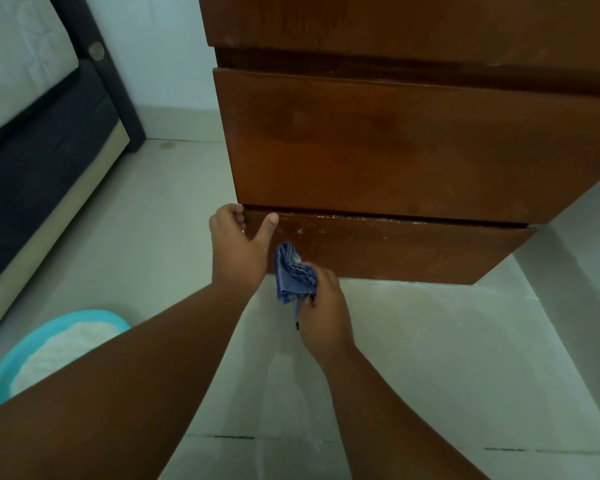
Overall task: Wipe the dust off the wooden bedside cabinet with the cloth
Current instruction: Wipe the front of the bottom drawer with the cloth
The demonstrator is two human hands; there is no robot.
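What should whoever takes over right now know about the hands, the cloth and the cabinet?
Left hand: gripping the left corner of the bottom panel, thumb on its front.
Right hand: holding the bunched blue cloth against the lower left of that panel.
Cabinet: stands on the floor, drawers shut.
Done: cannot tell how much has been wiped.
Left: white dust shows along the bottom panel's top edge; wipe it, then check the rest.
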